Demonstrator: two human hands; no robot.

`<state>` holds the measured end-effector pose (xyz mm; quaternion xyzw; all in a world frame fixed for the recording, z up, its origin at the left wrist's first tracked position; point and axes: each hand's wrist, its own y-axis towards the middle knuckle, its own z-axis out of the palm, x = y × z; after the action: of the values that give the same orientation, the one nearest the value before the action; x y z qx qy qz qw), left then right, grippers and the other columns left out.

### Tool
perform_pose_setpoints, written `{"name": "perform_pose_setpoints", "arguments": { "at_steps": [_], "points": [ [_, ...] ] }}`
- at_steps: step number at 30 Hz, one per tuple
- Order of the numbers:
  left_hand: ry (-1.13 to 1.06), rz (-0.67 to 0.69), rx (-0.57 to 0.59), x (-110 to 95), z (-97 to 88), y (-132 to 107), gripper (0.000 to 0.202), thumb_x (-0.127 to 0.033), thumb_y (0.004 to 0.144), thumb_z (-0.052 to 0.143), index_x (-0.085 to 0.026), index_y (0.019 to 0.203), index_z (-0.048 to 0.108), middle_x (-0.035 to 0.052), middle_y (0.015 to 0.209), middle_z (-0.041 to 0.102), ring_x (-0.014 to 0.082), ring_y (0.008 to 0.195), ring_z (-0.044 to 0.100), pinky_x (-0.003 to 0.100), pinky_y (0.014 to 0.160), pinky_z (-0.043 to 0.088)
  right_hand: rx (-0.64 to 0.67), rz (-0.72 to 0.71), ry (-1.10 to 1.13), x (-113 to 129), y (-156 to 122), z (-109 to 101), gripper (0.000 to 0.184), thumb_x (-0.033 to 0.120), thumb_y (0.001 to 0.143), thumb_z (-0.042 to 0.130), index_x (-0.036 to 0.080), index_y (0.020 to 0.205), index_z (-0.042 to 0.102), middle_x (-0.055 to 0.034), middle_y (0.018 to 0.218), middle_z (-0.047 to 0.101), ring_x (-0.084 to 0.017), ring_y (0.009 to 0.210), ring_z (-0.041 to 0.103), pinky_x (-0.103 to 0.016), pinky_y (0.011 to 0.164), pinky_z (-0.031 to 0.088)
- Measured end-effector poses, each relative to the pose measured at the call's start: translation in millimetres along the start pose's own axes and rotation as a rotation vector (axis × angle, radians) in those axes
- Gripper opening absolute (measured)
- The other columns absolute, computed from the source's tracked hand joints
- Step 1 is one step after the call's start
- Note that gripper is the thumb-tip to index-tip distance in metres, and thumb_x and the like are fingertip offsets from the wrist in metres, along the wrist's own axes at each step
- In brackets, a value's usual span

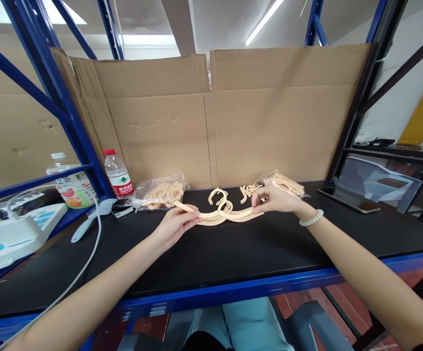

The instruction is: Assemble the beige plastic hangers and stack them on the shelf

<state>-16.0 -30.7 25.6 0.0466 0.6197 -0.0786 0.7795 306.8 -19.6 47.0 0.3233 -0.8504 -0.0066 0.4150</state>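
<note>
Beige plastic clothes hanger pieces with curved hooks stretch between my hands, low over the black tabletop. My left hand pinches the left arm of the hanger, whose tip sticks out past my fingers. Closed around the right arm is my right hand, a beaded bracelet on its wrist. Two hooks overlap near the middle, and I cannot tell whether the parts are joined. Behind my right hand lie loose beige hooks and a clear bag of beige hanger parts. Another clear bag with beige pieces rests behind my left hand.
A red-capped water bottle, a white brush and a larger drink bottle stand or lie at left, near a power strip with a white cable. A phone lies at right. Cardboard walls the back.
</note>
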Motion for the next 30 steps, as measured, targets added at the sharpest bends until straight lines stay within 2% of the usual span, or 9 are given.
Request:
{"name": "perform_pose_setpoints", "arguments": {
  "at_steps": [3, 7, 11, 13, 17, 21, 27, 30],
  "points": [
    [0.265, 0.074, 0.126, 1, -13.1, -4, 0.021, -0.017, 0.061, 0.084, -0.014, 0.074, 0.068, 0.0035, 0.068, 0.069, 0.0135, 0.066, 0.067, 0.02, 0.064, 0.055, 0.069, -0.007, -0.038, -5, -1, -1, 0.028, 0.041, 0.068, 0.078, 0.017, 0.073, 0.066, -0.0022, 0.076, 0.066, -0.016, 0.071, 0.061, -0.028, 0.065, 0.048],
    [0.652, 0.257, 0.211, 7, -20.7, -3, 0.017, -0.027, 0.062, 0.082, -0.016, 0.071, 0.071, 0.0026, 0.06, 0.067, 0.014, 0.055, 0.062, 0.022, 0.055, 0.048, 0.18, 0.046, -0.038, -13, -1, 1, 0.031, 0.043, 0.066, 0.078, 0.016, 0.075, 0.067, -0.003, 0.075, 0.067, -0.016, 0.07, 0.062, -0.029, 0.066, 0.049],
    [1.075, 0.575, 0.193, 11, -19.4, -4, 0.005, -0.028, 0.069, 0.075, -0.023, 0.071, 0.073, 0.0016, 0.073, 0.07, 0.0158, 0.069, 0.062, 0.022, 0.064, 0.045, 0.239, 0.088, -0.076, -19, 0, 1, 0.028, 0.042, 0.067, 0.076, 0.015, 0.074, 0.068, -0.0029, 0.07, 0.067, -0.015, 0.065, 0.06, -0.027, 0.063, 0.048],
    [1.197, 0.676, 0.191, 12, -18.7, -5, 0.004, -0.028, 0.074, 0.071, -0.026, 0.075, 0.074, 0.0015, 0.079, 0.071, 0.0172, 0.076, 0.062, 0.024, 0.069, 0.044, 0.244, 0.114, -0.124, -20, 0, 2, 0.025, 0.039, 0.068, 0.075, 0.015, 0.073, 0.07, -0.0027, 0.067, 0.067, -0.015, 0.063, 0.059, -0.026, 0.06, 0.046],
    [1.32, 0.774, 0.246, 13, -20.1, -3, 0.014, -0.026, 0.083, 0.061, -0.026, 0.084, 0.075, 0.0033, 0.09, 0.071, 0.0194, 0.086, 0.062, 0.028, 0.078, 0.044, 0.244, 0.153, -0.207, -18, -1, 2, 0.019, 0.034, 0.068, 0.072, 0.015, 0.071, 0.07, -0.003, 0.065, 0.066, -0.015, 0.06, 0.058, -0.025, 0.056, 0.044],
    [1.427, 0.815, 0.228, 16, -22.4, 1, 0.02, -0.023, 0.087, 0.055, -0.026, 0.089, 0.075, 0.004, 0.093, 0.069, 0.0195, 0.088, 0.062, 0.029, 0.079, 0.044, 0.239, 0.198, -0.231, -17, -1, 3, 0.015, 0.03, 0.068, 0.071, 0.015, 0.069, 0.07, -0.0029, 0.063, 0.066, -0.015, 0.059, 0.057, -0.025, 0.054, 0.042],
    [1.403, 0.833, 0.212, 21, -23.9, 5, 0.02, -0.022, 0.088, 0.055, -0.025, 0.09, 0.074, 0.0044, 0.092, 0.068, 0.0194, 0.089, 0.061, 0.029, 0.08, 0.045, 0.253, 0.229, -0.244, -14, -2, 3, 0.012, 0.028, 0.068, 0.069, 0.016, 0.068, 0.067, -0.0029, 0.063, 0.065, -0.015, 0.059, 0.057, -0.025, 0.053, 0.041],
    [1.434, 0.836, 0.187, 23, -24.8, 6, 0.021, -0.02, 0.088, 0.054, -0.024, 0.094, 0.073, 0.0042, 0.094, 0.068, 0.0194, 0.091, 0.062, 0.029, 0.081, 0.046, 0.229, 0.197, -0.291, -15, -2, 2, 0.01, 0.026, 0.069, 0.066, 0.016, 0.071, 0.066, -0.0028, 0.067, 0.065, -0.015, 0.062, 0.058, -0.025, 0.056, 0.042]
  ]
}}
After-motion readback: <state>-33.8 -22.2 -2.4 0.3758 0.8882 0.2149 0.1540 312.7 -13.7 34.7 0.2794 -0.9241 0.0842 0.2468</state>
